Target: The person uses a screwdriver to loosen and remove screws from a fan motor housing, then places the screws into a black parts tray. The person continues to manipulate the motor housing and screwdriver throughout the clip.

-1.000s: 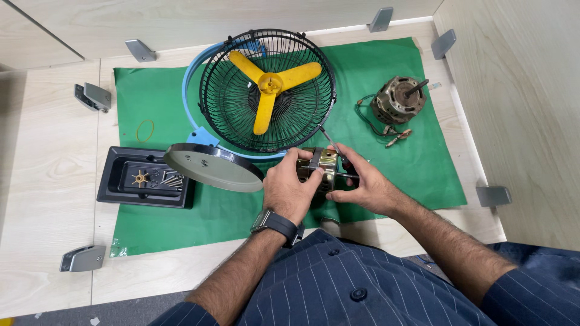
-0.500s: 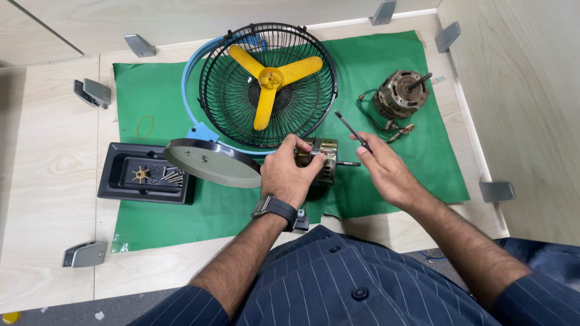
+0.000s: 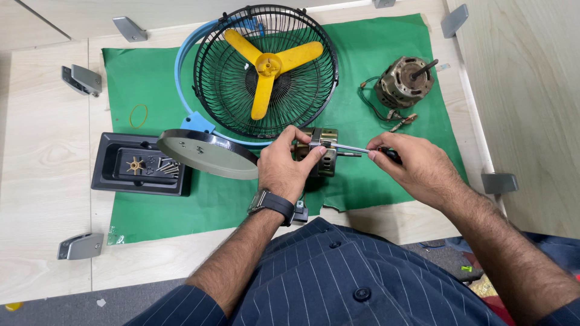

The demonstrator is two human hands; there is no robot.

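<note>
The left hand (image 3: 285, 164) grips a small brass-coloured metal motor block (image 3: 320, 152) on the green mat (image 3: 374, 96). The right hand (image 3: 417, 166) pinches a thin steel-shafted screwdriver (image 3: 350, 148), its tip at the block between both hands. Beyond the left hand lies a black wire fan cage with yellow blades (image 3: 266, 66); left of it lie a round grey base plate (image 3: 208, 154) and a black plastic parts tray (image 3: 142, 164).

The small motor (image 3: 319, 151) is dull, tarnished metal, as is the spare motor (image 3: 403, 81) with its bare steel shaft. The screwdriver (image 3: 353, 148) has a bright polished shank. The fan guard (image 3: 266, 72) is glossy black wire; the blade (image 3: 269, 65) is smooth yellow plastic. The mat (image 3: 151, 78) is matt green, the tray (image 3: 140, 164) shiny black plastic, the table (image 3: 36, 151) pale smooth wood laminate.
</note>
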